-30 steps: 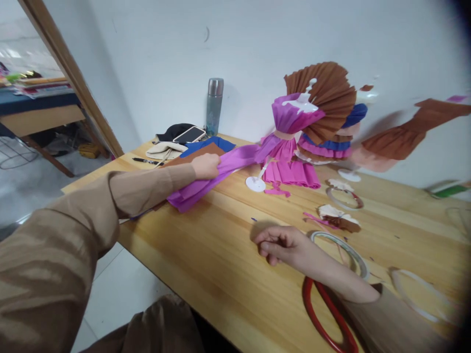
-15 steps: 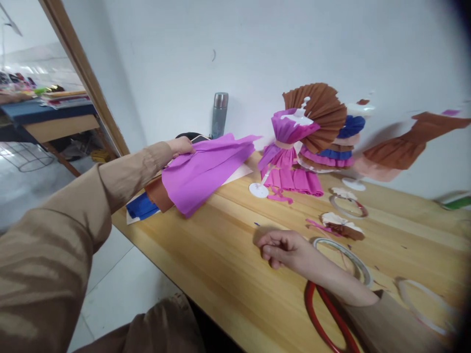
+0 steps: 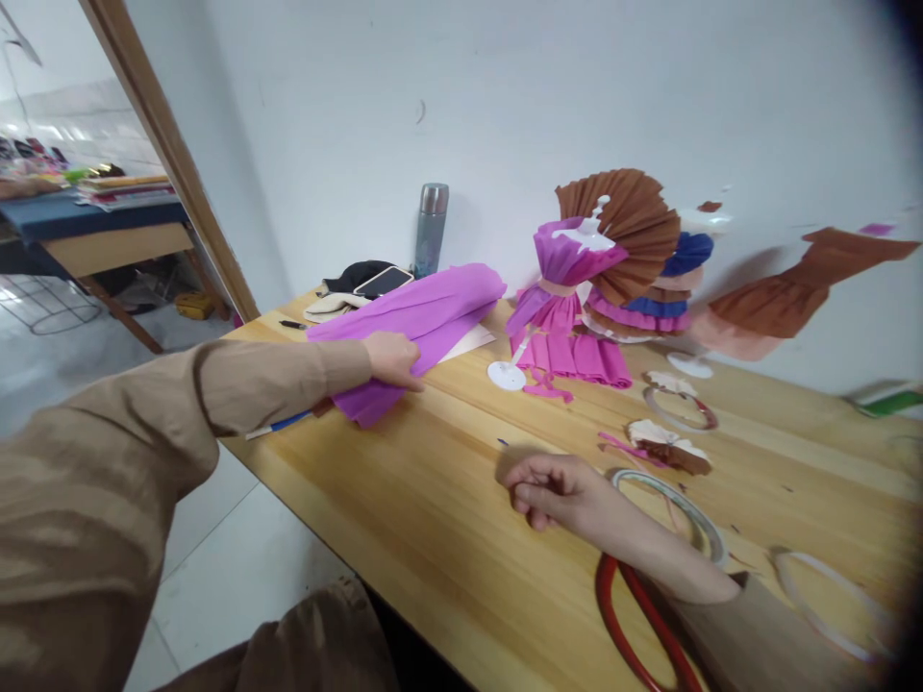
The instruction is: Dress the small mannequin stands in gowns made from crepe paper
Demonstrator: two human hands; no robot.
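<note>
My left hand (image 3: 393, 360) pinches the near edge of a folded purple crepe paper sheet (image 3: 422, 312) lying across the left part of the wooden table (image 3: 433, 509). Under the purple sheet peek a white sheet and a blue one. My right hand (image 3: 552, 487) rests on the table in a loose curl, holding nothing that I can see. Just behind it lies a roll of tape (image 3: 682, 505). A purple and pink paper dress on a small white mannequin stand (image 3: 559, 308) rises behind the purple sheet.
A brown pleated paper fan (image 3: 631, 221) and more paper dresses stand by the wall. A steel flask (image 3: 431, 229), a phone (image 3: 382, 282) and a dark cloth sit at the far left. Red-handled scissors (image 3: 635, 625), tape rings and paper scraps lie at right.
My left hand lifted the purple sheet up and back, then laid it down again and slid toward me to its near edge. My right hand stayed in place.
</note>
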